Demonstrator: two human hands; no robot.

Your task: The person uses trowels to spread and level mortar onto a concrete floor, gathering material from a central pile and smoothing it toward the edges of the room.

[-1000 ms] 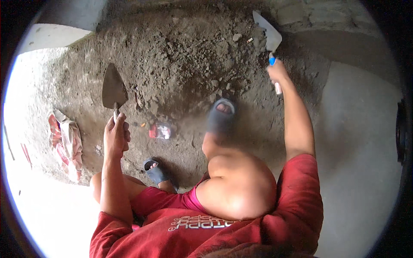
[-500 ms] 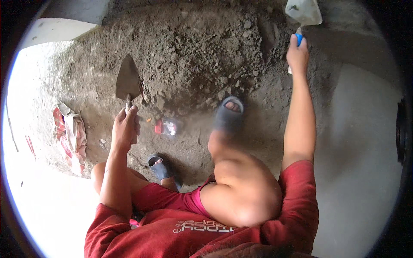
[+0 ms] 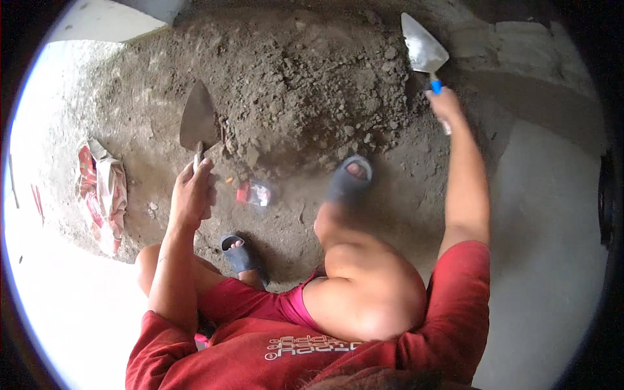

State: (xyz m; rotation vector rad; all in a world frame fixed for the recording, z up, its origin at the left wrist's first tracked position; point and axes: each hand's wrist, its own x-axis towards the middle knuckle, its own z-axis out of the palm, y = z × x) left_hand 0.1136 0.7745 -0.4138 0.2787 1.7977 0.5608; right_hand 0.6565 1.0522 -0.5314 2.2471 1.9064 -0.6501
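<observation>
My left hand [image 3: 193, 194] grips the handle of a dark pointed trowel [image 3: 197, 120], its blade lying at the left edge of a heap of grey-brown soil [image 3: 305, 78]. My right hand [image 3: 444, 104] is stretched far forward, closed on the blue handle of a bright steel trowel [image 3: 422, 47] whose blade hangs over the right side of the heap. I am crouched, with one dark sandal [image 3: 349, 177] planted at the foot of the heap and the other sandal [image 3: 239, 252] nearer to me.
A crumpled red and white bag [image 3: 101, 192] lies on the ground at left. A small red and clear wrapper [image 3: 255, 193] sits between my hands. Pale blocks [image 3: 520, 45] form a low wall at the far right, and smooth concrete floor [image 3: 552, 247] runs along the right.
My right hand has pulled the steel trowel back and lower from the top edge of view. My left hand with the dark trowel stays at the heap's left side.
</observation>
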